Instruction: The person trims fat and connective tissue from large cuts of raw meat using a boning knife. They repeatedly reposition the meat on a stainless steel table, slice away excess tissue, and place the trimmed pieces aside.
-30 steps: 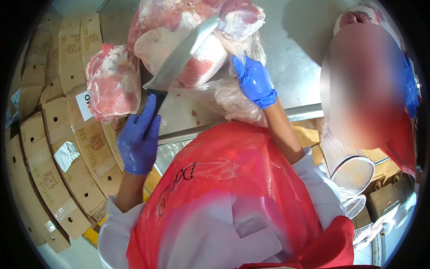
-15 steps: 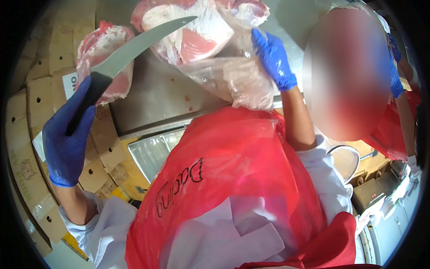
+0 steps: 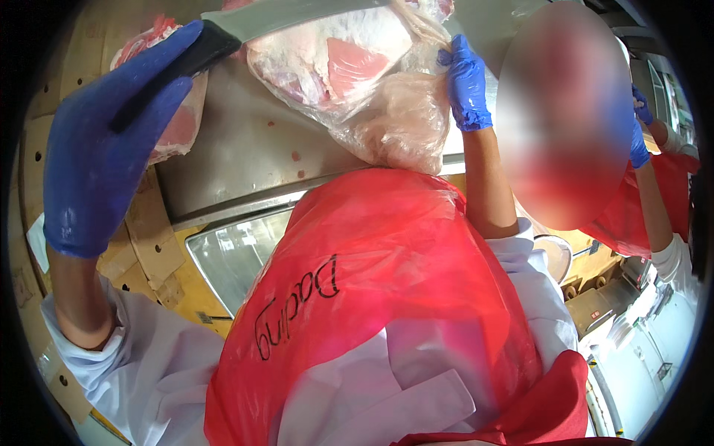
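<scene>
My left hand (image 3: 108, 149), in a blue glove, is closed round the black handle of a knife (image 3: 294, 18). Its long, slightly curved blade points right, above a large pale pink cut of raw meat (image 3: 357, 67); whether it touches the meat I cannot tell. A clear plastic bag (image 3: 401, 123) lies crumpled along the near and right sides of this cut. My right hand (image 3: 468, 85), also gloved in blue, grips the bag's right edge. Partly behind my left hand, another piece of raw meat (image 3: 182, 126) sits at the table's left edge.
The meat rests on a metal table (image 3: 230, 160) with small reddish spots. Stacked cardboard boxes (image 3: 149, 230) line the left. A metal tray (image 3: 238, 256) shows below the table's near edge. At the right stands another person (image 3: 639, 201) in a red apron and blue gloves.
My left hand has raised the knife up and forward, and its blade has swung to point more rightward. My right hand has shifted slightly right and away from me, still on the bag.
</scene>
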Motion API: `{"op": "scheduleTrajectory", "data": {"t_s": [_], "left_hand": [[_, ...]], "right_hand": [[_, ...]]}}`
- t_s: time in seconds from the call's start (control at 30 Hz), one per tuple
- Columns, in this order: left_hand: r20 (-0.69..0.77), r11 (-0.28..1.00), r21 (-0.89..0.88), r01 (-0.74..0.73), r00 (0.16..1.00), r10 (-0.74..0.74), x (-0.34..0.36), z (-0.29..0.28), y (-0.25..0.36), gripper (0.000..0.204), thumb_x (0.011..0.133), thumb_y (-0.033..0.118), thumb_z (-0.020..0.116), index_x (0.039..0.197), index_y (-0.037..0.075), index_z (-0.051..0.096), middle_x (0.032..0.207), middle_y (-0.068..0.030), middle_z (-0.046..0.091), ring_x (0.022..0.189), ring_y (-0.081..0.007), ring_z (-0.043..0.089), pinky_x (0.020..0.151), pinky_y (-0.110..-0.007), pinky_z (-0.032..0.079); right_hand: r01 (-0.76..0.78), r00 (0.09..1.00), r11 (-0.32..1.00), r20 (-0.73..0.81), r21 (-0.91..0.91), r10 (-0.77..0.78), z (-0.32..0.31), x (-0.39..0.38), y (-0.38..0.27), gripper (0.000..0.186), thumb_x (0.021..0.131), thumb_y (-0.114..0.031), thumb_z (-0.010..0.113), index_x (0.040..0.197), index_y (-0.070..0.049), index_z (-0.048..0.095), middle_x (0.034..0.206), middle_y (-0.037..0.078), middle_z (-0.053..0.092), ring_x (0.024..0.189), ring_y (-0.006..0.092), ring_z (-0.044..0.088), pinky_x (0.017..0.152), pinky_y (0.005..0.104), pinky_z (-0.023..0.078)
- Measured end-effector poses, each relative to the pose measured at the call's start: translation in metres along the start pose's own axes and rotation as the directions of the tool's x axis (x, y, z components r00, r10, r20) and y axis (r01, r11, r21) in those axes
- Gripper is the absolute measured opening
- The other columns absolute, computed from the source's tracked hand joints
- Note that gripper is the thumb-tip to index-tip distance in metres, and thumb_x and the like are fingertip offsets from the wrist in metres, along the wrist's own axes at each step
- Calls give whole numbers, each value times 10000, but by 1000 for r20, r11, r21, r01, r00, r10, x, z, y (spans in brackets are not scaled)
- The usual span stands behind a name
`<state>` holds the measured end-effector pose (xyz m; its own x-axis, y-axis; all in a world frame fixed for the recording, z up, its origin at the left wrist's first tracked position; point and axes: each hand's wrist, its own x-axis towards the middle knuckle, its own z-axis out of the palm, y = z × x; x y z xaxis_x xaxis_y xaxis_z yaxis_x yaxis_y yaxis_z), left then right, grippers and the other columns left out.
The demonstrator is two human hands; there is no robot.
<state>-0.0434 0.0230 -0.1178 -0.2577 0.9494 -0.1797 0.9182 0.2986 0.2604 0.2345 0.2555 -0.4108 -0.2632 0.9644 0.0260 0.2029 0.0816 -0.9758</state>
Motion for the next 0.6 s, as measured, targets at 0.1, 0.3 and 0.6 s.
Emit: {"op": "scheduleTrajectory", "data": {"t_s": [0.1,0.3,0.6], "left_hand": [[6,998,-35,-56,998,56,1,-8,5,376,984,116,650,1351,32,644,1173,-76,731,1035,-95,640,949,-279,503],[15,977,-99,-189,981,191,22,-26,9,376,995,118,628,1358,20,630,1225,-99,723,1078,-113,654,981,-280,504],[76,999,-17,-43,996,44,54,-70,16,359,1021,165,616,1355,35,633,1276,-108,697,1123,-164,665,1034,-300,499]], "right_hand": [[-45,999,998,5,42,45,3,-7,-19,630,1088,-461,450,979,109,696,814,120,701,743,164,589,715,350,495],[-97,994,994,64,58,93,-10,-18,-16,580,1076,-469,486,1009,64,703,861,45,659,796,128,554,748,295,469],[-17,988,992,152,124,-2,-7,-14,-14,545,1101,-404,464,826,36,632,716,57,587,685,131,476,685,316,479]]}}
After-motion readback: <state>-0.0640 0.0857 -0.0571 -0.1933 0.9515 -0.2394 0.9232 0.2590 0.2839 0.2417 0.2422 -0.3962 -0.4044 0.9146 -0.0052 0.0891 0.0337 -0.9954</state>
